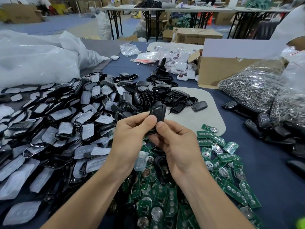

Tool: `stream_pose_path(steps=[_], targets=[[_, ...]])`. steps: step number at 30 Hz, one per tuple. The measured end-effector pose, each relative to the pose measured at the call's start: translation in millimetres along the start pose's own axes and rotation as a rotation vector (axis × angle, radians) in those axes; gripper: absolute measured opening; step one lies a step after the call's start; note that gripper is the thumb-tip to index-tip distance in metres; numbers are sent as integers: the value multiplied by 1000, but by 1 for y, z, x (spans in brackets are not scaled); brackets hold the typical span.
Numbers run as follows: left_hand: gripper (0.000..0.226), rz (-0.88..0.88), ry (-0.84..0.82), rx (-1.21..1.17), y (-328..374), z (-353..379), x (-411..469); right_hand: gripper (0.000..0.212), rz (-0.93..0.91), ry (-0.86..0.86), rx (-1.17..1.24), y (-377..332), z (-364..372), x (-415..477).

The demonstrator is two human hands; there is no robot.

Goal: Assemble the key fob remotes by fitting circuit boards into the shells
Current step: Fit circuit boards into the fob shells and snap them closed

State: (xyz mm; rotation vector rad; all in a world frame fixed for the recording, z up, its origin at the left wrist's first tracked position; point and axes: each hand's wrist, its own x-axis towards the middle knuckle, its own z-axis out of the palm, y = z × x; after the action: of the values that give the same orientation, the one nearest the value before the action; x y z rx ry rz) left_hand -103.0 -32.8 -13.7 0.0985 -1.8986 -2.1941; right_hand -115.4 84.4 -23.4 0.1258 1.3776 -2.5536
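Both hands meet above the table centre, clamped on one black plastic key fob shell (159, 114).

Surface, left to right:
- White translucent plastic sacks (38, 58) lie along the far left edge.
- Beside them is a big heap of black shell halves fitted with clear rubber button pads (57, 123).
- Mid-table is a smaller pile of bare black shell halves (158, 91), partly on a pale grey mat (208, 113).
- Green circuit boards with round coin cells (165, 195) are spread under and to the right of the forearms.
- Farther back sit small white oval remotes (178, 65), then an open brown cardboard box (219, 71).
- At far right are clear bags of silver metal key rings (250, 83), with closed black fobs (264, 122) just below them.
- A dark blue cloth covers the table (267, 172).

Room: warehouse floor, with folding tables on black legs (132, 9) at the rear and cartons beneath and around them.

Hands:
- Left hand (132, 129): fingers curled, thumb and forefinger pinching the shell's left edge.
- Right hand (178, 142): fingers curled beneath, thumb tip pressed on the shell's lower face.
- The shell stands roughly upright, raised above the circuit boards. Whether a board sits inside it cannot be told.
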Motion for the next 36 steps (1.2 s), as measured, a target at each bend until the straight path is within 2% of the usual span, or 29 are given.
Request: stream_pose_path(steps=[1, 3, 5, 6, 8, 11, 15, 17, 20, 23, 25, 28, 32, 36], targets=[[27, 29, 11, 39, -1, 0, 0, 12, -12, -15, -43, -1, -2, 1], [38, 114, 42, 191, -3, -3, 0, 15, -150, 34, -391, -4, -9, 3], [40, 250, 72, 532, -4, -8, -1, 24, -338, 142, -697, -7, -15, 6], [41, 301, 64, 696, -4, -11, -2, 31, -395, 142, -702, -10, -16, 6], [40, 343, 40, 814, -5, -12, -5, 36, -441, 76, -673, -13, -20, 8], [31, 300, 61, 704, -6, -13, -4, 30, -451, 23, -664, -14, -21, 8], [32, 246, 49, 393, -3, -15, 2, 36, -307, -42, -361, -17, -20, 8], [32, 239, 31, 314, -1, -13, 3, 32, -273, -85, -308, -18, -19, 8], [31, 237, 29, 348, -3, -11, 1, 21, -255, -117, -346, -19, -19, 8], [16, 261, -56, 416, -3, -9, -3, 14, -291, -102, -366, -19, -20, 8], [10, 273, -88, 378, -4, -8, -4, 11, -312, -111, -335, -19, -20, 8], [10, 277, -95, 275, -6, -5, -5, 20, -331, -148, -265, -16, -20, 7], [14, 286, -82, 231, -9, -4, -5, 14, -364, -164, -236, -15, -17, 6], [20, 220, -107, 199, -10, -5, 0, 28, -414, -154, -292, -11, -18, 6]])
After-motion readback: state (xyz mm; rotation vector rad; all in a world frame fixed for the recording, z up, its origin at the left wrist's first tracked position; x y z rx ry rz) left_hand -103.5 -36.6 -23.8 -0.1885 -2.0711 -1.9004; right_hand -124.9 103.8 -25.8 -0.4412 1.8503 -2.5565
